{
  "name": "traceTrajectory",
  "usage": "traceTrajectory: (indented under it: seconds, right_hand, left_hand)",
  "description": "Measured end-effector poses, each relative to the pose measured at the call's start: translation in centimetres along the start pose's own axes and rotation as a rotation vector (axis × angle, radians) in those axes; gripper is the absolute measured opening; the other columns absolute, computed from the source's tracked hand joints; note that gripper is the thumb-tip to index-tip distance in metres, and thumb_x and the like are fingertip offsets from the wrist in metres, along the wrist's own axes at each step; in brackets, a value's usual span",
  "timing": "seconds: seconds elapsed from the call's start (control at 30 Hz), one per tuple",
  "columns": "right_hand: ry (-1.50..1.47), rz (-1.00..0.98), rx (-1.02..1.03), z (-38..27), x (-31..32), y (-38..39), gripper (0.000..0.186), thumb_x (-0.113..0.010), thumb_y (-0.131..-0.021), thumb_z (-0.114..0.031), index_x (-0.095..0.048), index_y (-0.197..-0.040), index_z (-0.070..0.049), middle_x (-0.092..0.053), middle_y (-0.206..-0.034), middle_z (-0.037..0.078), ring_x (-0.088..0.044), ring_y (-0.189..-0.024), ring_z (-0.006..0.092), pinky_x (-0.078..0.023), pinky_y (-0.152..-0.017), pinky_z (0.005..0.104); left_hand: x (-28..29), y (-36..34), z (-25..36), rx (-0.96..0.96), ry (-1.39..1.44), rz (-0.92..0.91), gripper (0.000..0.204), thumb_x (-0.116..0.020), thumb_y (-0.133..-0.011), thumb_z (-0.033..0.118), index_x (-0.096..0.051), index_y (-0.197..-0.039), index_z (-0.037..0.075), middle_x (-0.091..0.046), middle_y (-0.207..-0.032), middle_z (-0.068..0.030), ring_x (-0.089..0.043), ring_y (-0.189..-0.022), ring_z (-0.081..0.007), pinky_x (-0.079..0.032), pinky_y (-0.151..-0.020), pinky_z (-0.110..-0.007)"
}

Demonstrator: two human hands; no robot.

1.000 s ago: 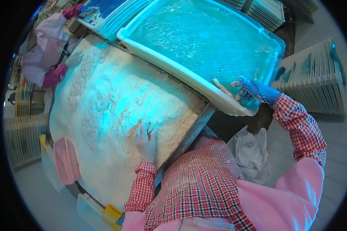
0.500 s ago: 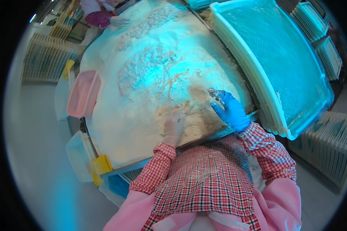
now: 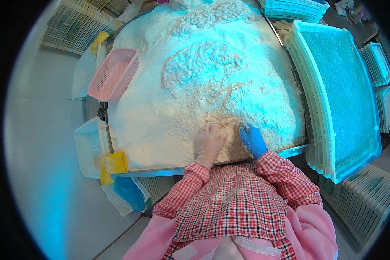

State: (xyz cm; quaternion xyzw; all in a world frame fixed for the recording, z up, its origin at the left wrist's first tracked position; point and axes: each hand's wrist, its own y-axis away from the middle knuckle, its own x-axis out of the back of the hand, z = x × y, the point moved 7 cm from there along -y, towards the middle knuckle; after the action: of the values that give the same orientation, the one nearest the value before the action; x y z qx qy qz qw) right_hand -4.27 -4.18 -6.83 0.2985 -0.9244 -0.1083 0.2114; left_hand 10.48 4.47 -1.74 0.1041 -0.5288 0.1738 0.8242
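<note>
My left hand (image 3: 211,143), in a translucent glove, rests in the white powder (image 3: 138,130) near the table's front edge, fingers apart. Just to its right, my right hand (image 3: 252,138), in a blue glove, has its fingers curled down into the powder; what they hold, if anything, is hidden. Between and ahead of both is a browner, crumbly patch (image 3: 225,119). Farther back lie lumpy, powder-coated masses (image 3: 195,65).
A pink perforated basket (image 3: 110,76) sits at the left rim. Clear bins with yellow cloths (image 3: 115,164) hang off that side. A large mesh tray (image 3: 349,99) flanks the powder on the right. Stacked racks (image 3: 362,201) stand around the table.
My right hand has left the mesh tray, where pale pieces were by its fingers, and come down into the powder beside my left hand. The view has swung, bringing the table central.
</note>
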Motion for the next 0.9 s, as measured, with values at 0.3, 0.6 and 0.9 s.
traceTrajectory:
  seconds: [0.3,0.6,0.9]
  right_hand:
    - [-1.105,-0.158,-0.489,0.3,-6.0,-0.1,0.05,-0.049,-0.097,-0.036,-0.044,-0.137,-0.006,-0.051,-0.131,0.014,-0.052,-0.113,0.0213,-0.044,-0.094,0.0347]
    - [-1.549,-0.151,-0.009,-0.9,-8.0,-1.1,0.057,-0.035,-0.101,-0.034,-0.02,-0.15,-0.008,-0.023,-0.155,0.009,-0.021,-0.142,0.0246,-0.014,-0.116,0.0381]
    - [-1.532,-0.282,-0.404,1.0,-2.8,1.0,0.032,-0.055,-0.095,-0.037,-0.059,-0.118,-0.016,-0.064,-0.1,0.0,-0.061,-0.079,0.0153,-0.054,-0.068,0.0329]
  left_hand:
    - [0.9,-0.5,2.5,-0.028,0.257,0.2,0.049,-0.047,-0.094,0.023,-0.042,-0.138,0.002,-0.045,-0.136,-0.0197,-0.039,-0.128,-0.0357,-0.027,-0.108,-0.044]
    - [1.7,-2.0,5.4,-0.181,0.282,0.344,0.045,-0.045,-0.094,0.021,-0.044,-0.135,0.001,-0.046,-0.134,-0.0229,-0.042,-0.126,-0.0337,-0.032,-0.103,-0.043]
    - [-1.3,-2.8,6.3,-0.443,0.119,-0.119,0.06,-0.055,-0.088,0.026,-0.038,-0.139,-0.001,-0.034,-0.145,-0.024,-0.028,-0.138,-0.0355,-0.02,-0.113,-0.046]
